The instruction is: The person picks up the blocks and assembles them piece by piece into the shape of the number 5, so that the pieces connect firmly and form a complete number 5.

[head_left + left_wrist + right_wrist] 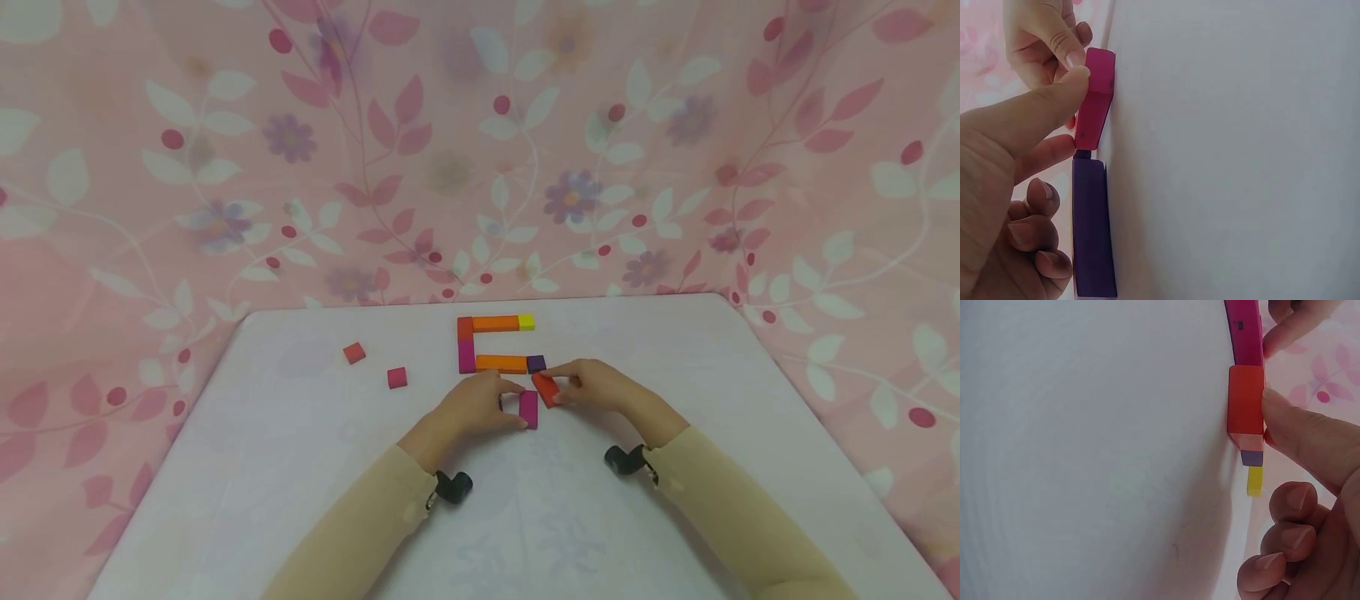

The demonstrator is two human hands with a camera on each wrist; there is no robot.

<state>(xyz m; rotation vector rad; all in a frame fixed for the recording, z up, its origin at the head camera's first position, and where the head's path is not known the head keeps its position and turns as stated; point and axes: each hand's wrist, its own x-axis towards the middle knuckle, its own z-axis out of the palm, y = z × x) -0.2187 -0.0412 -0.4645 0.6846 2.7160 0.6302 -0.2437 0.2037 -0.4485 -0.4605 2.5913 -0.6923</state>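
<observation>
Near the middle of the counter (pixel 300 500), a magenta block (pixel 528 409) is pinched by the thumb and forefinger of the left hand (pixel 476 406), while the right hand (pixel 600 386) grips a red block (pixel 546 389), slanted just beside it; whether the two blocks touch is hard to tell. Both hands are narrow on their pieces, the other fingers curled in. The step in hand looks like lining up this pair, and the next move seems to call for turning the red block straight without nudging its neighbours. By the left hand lies a long purple block (pixel 1094 228), mostly hidden in the head view. Just beyond, an upper orange bar (pixel 495 323) ends in a yellow cube (pixel 527 322) and a lower orange bar (pixel 501 363) in a small violet cube (pixel 536 363). Off to the left, a coral cube (pixel 355 353) and a crimson cube (pixel 397 377) lie apart; no container shows, only floral cloth (pixel 450 167) behind
</observation>
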